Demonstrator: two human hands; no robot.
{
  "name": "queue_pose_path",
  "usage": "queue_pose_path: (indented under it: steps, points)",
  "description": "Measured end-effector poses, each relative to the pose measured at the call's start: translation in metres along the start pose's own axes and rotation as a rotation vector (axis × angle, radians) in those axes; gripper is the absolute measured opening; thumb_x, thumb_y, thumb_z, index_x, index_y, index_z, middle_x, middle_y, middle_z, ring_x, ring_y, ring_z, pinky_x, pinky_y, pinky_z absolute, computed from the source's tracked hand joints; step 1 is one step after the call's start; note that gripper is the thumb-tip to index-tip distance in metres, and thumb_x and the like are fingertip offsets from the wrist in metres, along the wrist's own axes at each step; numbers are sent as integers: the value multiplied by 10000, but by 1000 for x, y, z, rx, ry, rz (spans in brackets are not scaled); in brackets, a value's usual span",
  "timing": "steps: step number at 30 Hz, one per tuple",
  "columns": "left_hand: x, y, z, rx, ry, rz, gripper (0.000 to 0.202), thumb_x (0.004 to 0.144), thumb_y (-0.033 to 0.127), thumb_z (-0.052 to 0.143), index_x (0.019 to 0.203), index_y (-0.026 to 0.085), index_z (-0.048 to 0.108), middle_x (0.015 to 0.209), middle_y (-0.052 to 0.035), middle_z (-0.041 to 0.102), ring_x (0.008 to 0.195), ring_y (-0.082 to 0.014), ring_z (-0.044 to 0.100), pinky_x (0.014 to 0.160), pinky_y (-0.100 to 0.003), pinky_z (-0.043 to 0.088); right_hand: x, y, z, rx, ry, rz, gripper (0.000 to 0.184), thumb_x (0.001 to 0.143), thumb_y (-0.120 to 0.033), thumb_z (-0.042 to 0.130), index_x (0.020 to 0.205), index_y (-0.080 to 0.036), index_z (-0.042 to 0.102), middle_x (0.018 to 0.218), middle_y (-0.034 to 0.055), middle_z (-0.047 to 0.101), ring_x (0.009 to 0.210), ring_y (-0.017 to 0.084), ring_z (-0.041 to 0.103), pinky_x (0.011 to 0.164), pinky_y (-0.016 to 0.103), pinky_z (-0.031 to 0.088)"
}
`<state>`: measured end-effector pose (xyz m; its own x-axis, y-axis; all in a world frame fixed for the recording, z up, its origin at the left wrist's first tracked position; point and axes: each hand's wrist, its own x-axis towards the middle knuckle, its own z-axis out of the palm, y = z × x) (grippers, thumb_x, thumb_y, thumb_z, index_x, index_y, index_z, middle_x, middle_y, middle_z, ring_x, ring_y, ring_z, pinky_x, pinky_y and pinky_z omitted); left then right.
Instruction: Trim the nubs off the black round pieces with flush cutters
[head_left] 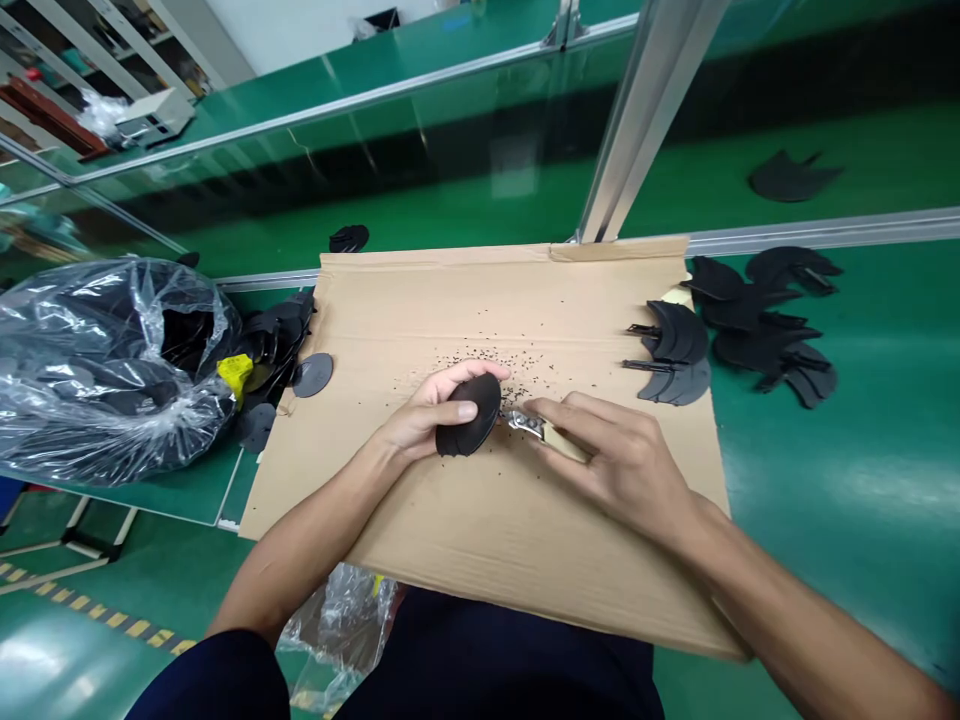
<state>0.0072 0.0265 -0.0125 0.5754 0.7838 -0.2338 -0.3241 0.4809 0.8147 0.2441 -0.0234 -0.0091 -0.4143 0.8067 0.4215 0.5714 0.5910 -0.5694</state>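
My left hand (427, 412) is closed round a stack of thin black rounded plastic pieces (474, 418), thumb across the front and fingers behind. In my right hand (611, 455) is a pair of small cutting pliers (527, 424) with pale handles, its metal jaws at the right edge of the black pieces. Whether the jaws touch the edge I cannot tell. Beneath both hands lies a cardboard sheet (420, 520), strewn with many tiny black bits (517, 370) around and beyond the held pieces.
Stacked black pieces (675, 350) lie on the cardboard's right side, with more piles (772, 320) on the green table (862, 480). A clear plastic bag (97, 370) of black parts stands at left beside loose discs (313, 375) and a yellow item (235, 375). A metal-framed glass partition (645, 120) rises behind.
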Motion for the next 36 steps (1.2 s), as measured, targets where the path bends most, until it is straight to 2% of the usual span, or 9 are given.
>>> queue_pose_path:
  steps: [5, 8, 10, 16, 20, 23, 27, 31, 36]
  points:
    - [-1, 8, 1, 138, -26, -7, 444, 663, 298, 889, 1060, 175, 733, 833, -33, 723, 656, -128, 650, 594, -205, 501, 2, 10, 4, -414, 93, 41, 237, 986, -265, 557, 1171, -180, 680, 807, 46, 649, 728, 182, 551, 616, 294, 363]
    - [-2, 8, 5, 282, -79, -19, 518, 674, 253, 887, 1169, 202, 745, 1054, -70, 755, 856, -170, 693, 752, -233, 531, 5, 9, 5, -581, 75, 45, 224, 977, -285, 582, 1146, -181, 685, 802, 53, 644, 753, 201, 515, 627, 318, 310]
    - [-1, 6, 7, 334, -46, 11, 528, 687, 238, 880, 1197, 228, 744, 1196, -70, 733, 959, -185, 688, 832, -247, 526, 6, 7, 6, -617, 59, 57, 236, 975, -293, 581, 1157, -179, 679, 816, 58, 642, 765, 209, 495, 642, 326, 292]
    - [1, 0, 5, 281, 142, 113, 483, 709, 280, 875, 1168, 211, 739, 898, -28, 750, 790, -154, 687, 737, -242, 545, 7, 3, 4, -637, 43, 100, 309, 957, -317, 560, 1206, -158, 651, 885, 80, 629, 801, 231, 472, 689, 338, 289]
    - [-1, 3, 4, 347, 165, 164, 368, 711, 303, 871, 1044, 186, 768, 870, -27, 758, 754, -146, 694, 706, -234, 556, 8, 0, 4, -657, 32, 117, 317, 956, -340, 543, 1196, -160, 647, 907, 87, 613, 808, 237, 456, 691, 336, 270]
    - [-2, 3, 8, 508, 77, 172, 372, 725, 269, 860, 1080, 203, 773, 1055, -62, 786, 959, -199, 728, 867, -289, 574, 8, -2, 4, -687, 31, 132, 326, 955, -355, 548, 1198, -160, 644, 917, 94, 607, 816, 244, 444, 690, 338, 253]
    - [-2, -2, 11, 703, 8, 235, 495, 751, 245, 840, 1232, 238, 723, 1331, -80, 705, 1259, -249, 639, 1097, -370, 484, 8, -2, 4, -714, 35, 128, 325, 949, -335, 572, 1203, -146, 645, 928, 98, 605, 808, 240, 433, 683, 341, 243]
    - [-2, -4, 10, 705, 83, 288, 494, 783, 283, 823, 1257, 226, 697, 1317, -90, 707, 1202, -240, 662, 1043, -352, 512, 8, -2, 3, -702, 33, 145, 322, 942, -322, 565, 1198, -143, 643, 928, 100, 603, 821, 243, 437, 689, 342, 244]
    - [-2, -4, 11, 435, 121, 238, 417, 778, 281, 831, 1166, 195, 702, 976, -47, 759, 846, -152, 701, 794, -251, 557, 9, -2, 3, -644, 26, 171, 323, 946, -352, 545, 1187, -159, 638, 927, 97, 592, 834, 251, 442, 689, 339, 245]
